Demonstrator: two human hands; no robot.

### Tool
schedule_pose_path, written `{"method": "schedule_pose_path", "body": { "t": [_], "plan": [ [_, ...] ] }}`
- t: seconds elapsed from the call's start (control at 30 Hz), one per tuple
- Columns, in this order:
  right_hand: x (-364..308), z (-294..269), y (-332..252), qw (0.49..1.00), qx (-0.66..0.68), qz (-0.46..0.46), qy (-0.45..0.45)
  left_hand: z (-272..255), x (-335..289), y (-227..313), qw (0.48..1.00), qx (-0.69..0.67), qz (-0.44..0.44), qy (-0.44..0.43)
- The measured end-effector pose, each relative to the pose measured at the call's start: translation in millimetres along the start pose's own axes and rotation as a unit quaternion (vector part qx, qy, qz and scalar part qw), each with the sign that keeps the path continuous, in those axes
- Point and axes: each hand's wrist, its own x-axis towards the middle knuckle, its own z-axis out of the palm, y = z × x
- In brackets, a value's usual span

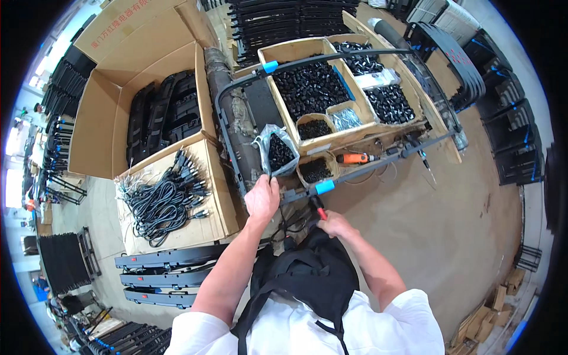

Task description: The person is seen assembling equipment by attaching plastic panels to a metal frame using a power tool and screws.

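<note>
My left hand (pixel 262 200) is closed with fingertips pinched at the lower corner of a clear plastic bag (pixel 280 155) of small black parts. What sits between those fingers is too small to make out. My right hand (pixel 337 225) grips a red-and-black handled tool (pixel 320 210), its dark end close to the near bar of a black tubular frame (pixel 238 171). That frame, with blue tape (pixel 325 187) wrapped on it, lies across the bench. Between the hands, a small cup of black pieces (pixel 316 170) stands just beyond the bar.
Wooden bins of black plastic parts (pixel 310 89) fill the bench. An orange power tool (pixel 354 158) lies beside them. At left are a cardboard box (pixel 94 139) of black panels, coiled black cables (pixel 157 204), and several long black bars (pixel 168 278). Racks line the room.
</note>
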Motion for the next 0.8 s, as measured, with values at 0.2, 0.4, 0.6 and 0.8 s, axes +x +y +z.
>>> {"method": "schedule_pose_path", "body": {
  "t": [0.2, 0.4, 0.6, 0.8],
  "plan": [
    [158, 65, -4, 0.997, 0.01, -0.072, -0.025, -2, 3, 17, 1.0, 0.008, -0.008, 0.021],
    [280, 81, 52, 0.976, 0.179, -0.105, 0.059, 24, 30, 49, 0.993, 0.03, 0.115, 0.001],
    [261, 85, 11, 0.963, 0.063, -0.195, -0.174, -10, 18, 30, 0.995, -0.06, -0.057, 0.061],
    [230, 57, 35, 0.9, 0.134, -0.33, -0.254, -88, 106, -4, 0.951, -0.159, -0.134, 0.229]
  ]
}}
